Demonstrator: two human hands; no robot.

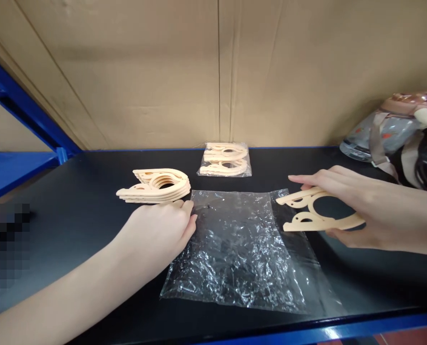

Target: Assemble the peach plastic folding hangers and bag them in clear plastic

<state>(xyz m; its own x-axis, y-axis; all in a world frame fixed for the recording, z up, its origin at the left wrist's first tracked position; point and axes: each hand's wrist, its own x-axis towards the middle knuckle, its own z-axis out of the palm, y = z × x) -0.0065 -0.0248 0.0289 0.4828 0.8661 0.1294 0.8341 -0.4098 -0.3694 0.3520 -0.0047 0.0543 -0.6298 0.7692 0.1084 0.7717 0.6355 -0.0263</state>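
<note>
A clear plastic bag [235,249] lies flat and crinkled on the black tabletop. My left hand [159,230] is closed at the bag's upper left edge, with its fingertips mostly hidden. Just beyond that hand rests a stack of cream folding hangers [163,187]. My right hand [357,206] grips a cream folding hanger [307,223] between thumb and fingers. The hanger's narrow ends point left, over the bag's right-hand flap. Farther back, more cream hangers sit inside a clear packet [226,160].
A cardboard wall [145,76] stands behind the black table [91,172]. At the right back, a clear bottle [389,129] with a strap leans beside a dark object. Blue metal framing [30,110] rises at the left. A blue edge [328,333] runs along the front.
</note>
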